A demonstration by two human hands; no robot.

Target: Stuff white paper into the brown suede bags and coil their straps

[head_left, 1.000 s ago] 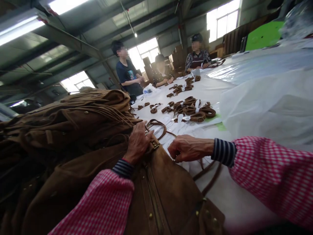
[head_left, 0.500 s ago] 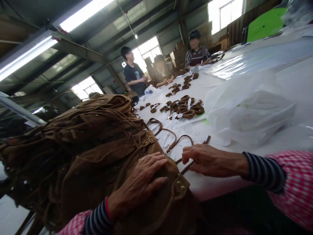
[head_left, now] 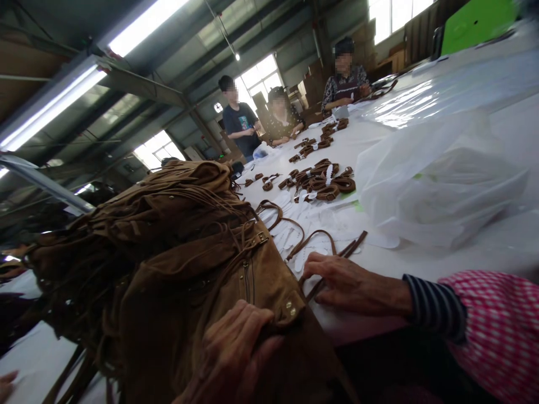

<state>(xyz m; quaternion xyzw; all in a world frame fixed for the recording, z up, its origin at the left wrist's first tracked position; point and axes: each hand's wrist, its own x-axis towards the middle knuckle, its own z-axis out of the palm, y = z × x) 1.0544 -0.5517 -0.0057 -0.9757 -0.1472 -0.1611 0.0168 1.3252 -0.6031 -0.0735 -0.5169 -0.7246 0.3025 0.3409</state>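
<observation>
A brown canvas bag (head_left: 269, 269) with a zipper and brass-coloured rivets lies on top of a heap of similar bags. My left hand (head_left: 236, 348) is on its near part, fingers curled over the fabric close to the riveted corner, thumb partly in shadow. Just off the bag's right edge, my right hand (head_left: 353, 289) has its fingers bent around a thin brown leather strap (head_left: 353, 245). The strap's free end points away over the white table. Another loose strap (head_left: 318, 234) curves across paper tags beside the bag.
Bundled brown straps (head_left: 324, 179) lie farther along the white table (head_left: 404, 275). A crumpled clear plastic bag (head_left: 438, 185) sits at right. Three people are at the far end. Part of another person's hand (head_left: 6, 384) shows at lower left. Bags are heaped (head_left: 168, 207) on the left.
My left hand has gone from lying flat on the bag to curled over its fabric, nearer to me. The zipper is now uncovered. My right hand has moved slightly left.
</observation>
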